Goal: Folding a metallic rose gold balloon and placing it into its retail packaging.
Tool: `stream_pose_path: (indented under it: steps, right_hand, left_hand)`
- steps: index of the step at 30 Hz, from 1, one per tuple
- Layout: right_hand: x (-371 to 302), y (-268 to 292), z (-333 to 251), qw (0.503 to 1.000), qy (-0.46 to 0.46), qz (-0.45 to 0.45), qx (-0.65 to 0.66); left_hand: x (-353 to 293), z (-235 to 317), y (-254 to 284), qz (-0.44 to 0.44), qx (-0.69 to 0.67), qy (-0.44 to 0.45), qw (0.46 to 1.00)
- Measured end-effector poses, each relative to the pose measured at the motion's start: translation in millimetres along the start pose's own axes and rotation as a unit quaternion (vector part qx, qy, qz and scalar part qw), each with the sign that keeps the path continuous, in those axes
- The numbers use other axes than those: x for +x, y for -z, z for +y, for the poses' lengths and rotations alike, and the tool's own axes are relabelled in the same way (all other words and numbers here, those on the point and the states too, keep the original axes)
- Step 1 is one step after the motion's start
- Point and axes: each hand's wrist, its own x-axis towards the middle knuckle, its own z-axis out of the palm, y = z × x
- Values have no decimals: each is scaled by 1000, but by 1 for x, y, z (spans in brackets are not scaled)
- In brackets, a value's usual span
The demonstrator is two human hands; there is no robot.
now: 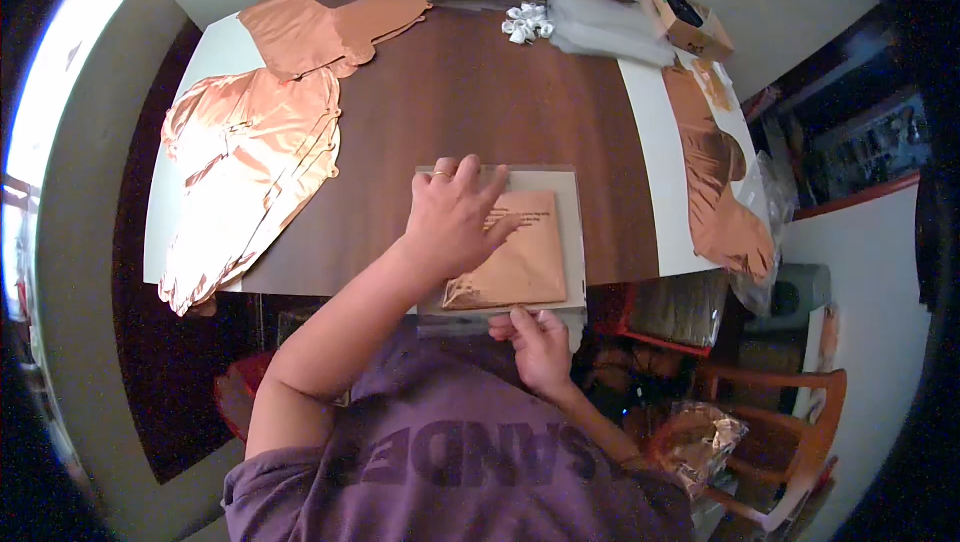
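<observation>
A clear plastic bag [432,322] lies at the table's front edge, its lower end reaching over that edge. Inside it, or under its film, are a white card [572,242] and a folded rose-gold foil piece [535,262] with dark print on it. My left hand [452,217] rests over the bag's upper left part, fingers spread, hiding some of the foil and card. A ring is on one finger. My right hand [540,347] pinches the bag's lower edge between thumb and fingers, just off the table.
Flat rose-gold foil balloons [265,132] overlap on the table's left, with more foil [710,172] along the right. At the back are white ribbon coils [526,24], a stack of clear bags [600,12] and a small open cardboard box [688,22]. A wooden chair [790,382] stands at lower right.
</observation>
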Motion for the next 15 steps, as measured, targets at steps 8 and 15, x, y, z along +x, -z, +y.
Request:
stream_pose_path:
  steps: [8,15]
  right_hand:
    - [-5,0,4,999,13,-12,42]
    - [0,2,0,999,-8,-7,50]
  left_hand:
    - [-2,-7,3,-7,-53,12,998]
    - [-56,3,18,-6,-84,-82,993]
